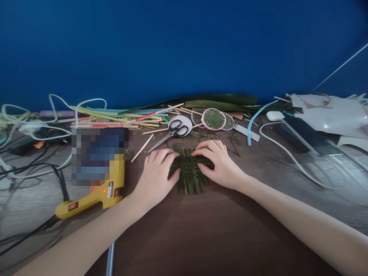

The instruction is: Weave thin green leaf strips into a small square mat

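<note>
the woven green leaf piece (188, 174) lies on the brown table (184, 237) between your left hand (156, 174) and your right hand (217, 165). your left thumb and forefinger stand parted, tips at its left part; your right pair is parted too, tips at its upper right. side strips run into the gap of each, but whether you pinch any, i cannot tell. more strips fan toward you, nearer than both thumbs. scissors (172, 132) lie just beyond.

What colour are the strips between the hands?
The strips are green, shown in the head view.
</note>
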Action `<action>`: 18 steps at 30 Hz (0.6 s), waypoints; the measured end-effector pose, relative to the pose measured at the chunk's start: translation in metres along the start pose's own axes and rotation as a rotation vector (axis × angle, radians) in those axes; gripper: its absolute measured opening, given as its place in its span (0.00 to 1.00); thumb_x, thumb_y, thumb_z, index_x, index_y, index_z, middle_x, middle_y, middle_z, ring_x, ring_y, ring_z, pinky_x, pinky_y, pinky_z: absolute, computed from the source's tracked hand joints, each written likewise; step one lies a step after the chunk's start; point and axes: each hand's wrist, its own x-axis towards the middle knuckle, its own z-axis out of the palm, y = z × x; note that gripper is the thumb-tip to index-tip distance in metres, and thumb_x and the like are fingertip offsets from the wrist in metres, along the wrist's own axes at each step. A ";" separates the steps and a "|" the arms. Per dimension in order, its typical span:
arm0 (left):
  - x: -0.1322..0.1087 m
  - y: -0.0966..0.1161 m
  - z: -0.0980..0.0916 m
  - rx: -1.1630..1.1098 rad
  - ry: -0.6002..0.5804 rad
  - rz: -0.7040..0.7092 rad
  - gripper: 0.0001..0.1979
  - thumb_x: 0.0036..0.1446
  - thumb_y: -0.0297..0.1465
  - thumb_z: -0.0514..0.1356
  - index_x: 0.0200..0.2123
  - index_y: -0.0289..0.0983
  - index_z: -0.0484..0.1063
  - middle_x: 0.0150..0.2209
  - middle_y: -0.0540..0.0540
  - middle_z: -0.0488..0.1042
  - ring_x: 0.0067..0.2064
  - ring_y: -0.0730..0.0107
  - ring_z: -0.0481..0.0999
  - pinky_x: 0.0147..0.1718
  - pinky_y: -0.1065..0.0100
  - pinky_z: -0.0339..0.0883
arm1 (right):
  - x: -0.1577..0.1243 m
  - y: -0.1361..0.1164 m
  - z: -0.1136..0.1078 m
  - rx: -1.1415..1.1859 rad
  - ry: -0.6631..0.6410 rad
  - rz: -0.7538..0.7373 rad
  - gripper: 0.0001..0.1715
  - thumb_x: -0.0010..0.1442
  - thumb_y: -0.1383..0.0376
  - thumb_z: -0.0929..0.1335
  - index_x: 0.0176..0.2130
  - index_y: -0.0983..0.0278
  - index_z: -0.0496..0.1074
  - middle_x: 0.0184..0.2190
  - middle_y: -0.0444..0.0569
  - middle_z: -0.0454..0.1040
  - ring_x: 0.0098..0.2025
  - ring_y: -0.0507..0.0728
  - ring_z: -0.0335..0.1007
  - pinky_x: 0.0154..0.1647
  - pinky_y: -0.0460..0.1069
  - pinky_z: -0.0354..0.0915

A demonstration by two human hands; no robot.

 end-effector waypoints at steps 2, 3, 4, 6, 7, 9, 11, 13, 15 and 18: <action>0.000 0.000 0.000 -0.009 -0.014 0.002 0.13 0.56 0.30 0.54 0.46 0.37 0.64 0.46 0.43 0.67 0.48 0.57 0.63 0.43 0.56 0.60 | 0.001 0.000 0.000 -0.001 -0.008 0.002 0.13 0.54 0.69 0.63 0.40 0.60 0.69 0.44 0.51 0.67 0.49 0.61 0.57 0.48 0.58 0.56; 0.000 0.000 0.000 -0.014 -0.017 0.003 0.13 0.56 0.30 0.53 0.45 0.37 0.64 0.46 0.44 0.67 0.47 0.57 0.64 0.43 0.56 0.60 | 0.001 -0.001 0.000 -0.001 -0.012 0.003 0.13 0.54 0.69 0.62 0.40 0.60 0.69 0.44 0.51 0.67 0.49 0.61 0.57 0.48 0.58 0.56; 0.000 0.000 0.000 -0.018 -0.018 0.006 0.12 0.56 0.30 0.53 0.45 0.37 0.64 0.46 0.44 0.67 0.47 0.58 0.64 0.43 0.56 0.60 | 0.001 -0.001 0.000 -0.002 -0.014 0.006 0.13 0.54 0.69 0.62 0.40 0.60 0.69 0.44 0.52 0.67 0.49 0.61 0.57 0.48 0.58 0.56; 0.001 0.000 0.000 -0.022 -0.019 0.009 0.11 0.56 0.29 0.53 0.44 0.37 0.65 0.45 0.44 0.68 0.47 0.58 0.64 0.44 0.56 0.60 | 0.002 -0.001 0.000 -0.004 -0.019 0.009 0.13 0.54 0.69 0.63 0.40 0.61 0.70 0.44 0.52 0.67 0.49 0.61 0.57 0.48 0.58 0.56; 0.001 0.000 0.000 -0.022 -0.022 0.010 0.11 0.56 0.29 0.53 0.43 0.37 0.65 0.45 0.44 0.68 0.47 0.58 0.64 0.44 0.56 0.60 | 0.002 -0.001 0.000 -0.005 -0.021 0.007 0.13 0.54 0.69 0.63 0.40 0.61 0.70 0.45 0.52 0.67 0.49 0.61 0.57 0.49 0.58 0.56; 0.001 0.000 0.000 -0.021 -0.025 0.011 0.10 0.56 0.29 0.53 0.43 0.37 0.65 0.44 0.44 0.68 0.47 0.58 0.65 0.44 0.56 0.59 | 0.001 -0.001 0.000 -0.007 -0.020 0.001 0.12 0.54 0.69 0.62 0.39 0.61 0.70 0.45 0.52 0.67 0.49 0.61 0.57 0.49 0.58 0.56; 0.002 0.000 -0.001 -0.019 -0.026 0.013 0.10 0.56 0.30 0.53 0.42 0.38 0.65 0.44 0.44 0.68 0.47 0.59 0.65 0.44 0.56 0.59 | 0.001 -0.001 0.000 -0.006 -0.016 -0.004 0.12 0.54 0.69 0.62 0.39 0.61 0.70 0.45 0.51 0.67 0.49 0.61 0.57 0.49 0.58 0.56; 0.001 0.000 -0.001 -0.020 -0.016 0.016 0.09 0.56 0.30 0.53 0.42 0.38 0.65 0.44 0.44 0.69 0.46 0.59 0.65 0.44 0.56 0.59 | 0.001 0.000 0.000 -0.004 -0.012 -0.006 0.13 0.54 0.70 0.63 0.40 0.61 0.70 0.45 0.51 0.67 0.49 0.61 0.57 0.49 0.58 0.56; 0.000 0.002 -0.003 -0.027 0.013 0.036 0.09 0.57 0.29 0.51 0.42 0.37 0.65 0.44 0.44 0.69 0.46 0.60 0.66 0.44 0.57 0.59 | 0.001 0.000 0.001 0.002 -0.006 -0.007 0.13 0.54 0.70 0.63 0.40 0.60 0.69 0.45 0.51 0.67 0.49 0.61 0.57 0.49 0.57 0.56; -0.001 0.008 -0.012 -0.059 0.070 0.101 0.11 0.58 0.26 0.47 0.42 0.37 0.65 0.43 0.45 0.71 0.46 0.63 0.67 0.45 0.58 0.59 | 0.001 0.001 0.002 0.013 0.009 -0.015 0.14 0.53 0.70 0.63 0.41 0.61 0.69 0.45 0.51 0.67 0.49 0.61 0.57 0.48 0.57 0.56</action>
